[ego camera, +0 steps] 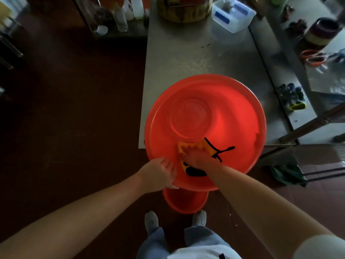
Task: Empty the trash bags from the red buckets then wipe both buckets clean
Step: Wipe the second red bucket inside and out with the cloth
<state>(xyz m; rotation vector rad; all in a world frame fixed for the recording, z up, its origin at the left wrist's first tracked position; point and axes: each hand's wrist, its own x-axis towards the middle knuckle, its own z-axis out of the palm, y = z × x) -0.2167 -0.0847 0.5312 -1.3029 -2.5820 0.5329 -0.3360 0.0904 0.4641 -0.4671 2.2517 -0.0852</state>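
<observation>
Currently, right hand (pixel 196 156): laid flat inside the bucket, fingers straight and slightly spread, pressed down on the cloth.
Cloth (pixel 183 146): orange with black markings, held under the right palm and fingers against the inner wall; its edges show beyond the fingertips and to either side of the hand.
Left hand (pixel 158 172): just beside the right hand, fingers curled over the near rim, which is gripped.
Large red bucket (pixel 233 113): set on the table edge, its mouth turned toward the camera; both hands are in contact with it.
Small red bucket (pixel 184 201): seen on the floor directly below both hands, touched by neither.
Table (pixel 186 58): steel, stretched out beyond the fingertips.
Scissors (pixel 313 58): orange-handled, well apart to the far right of the right hand.
Shoes (pixel 151 220): seen below the wrists, next to the small red bucket.
</observation>
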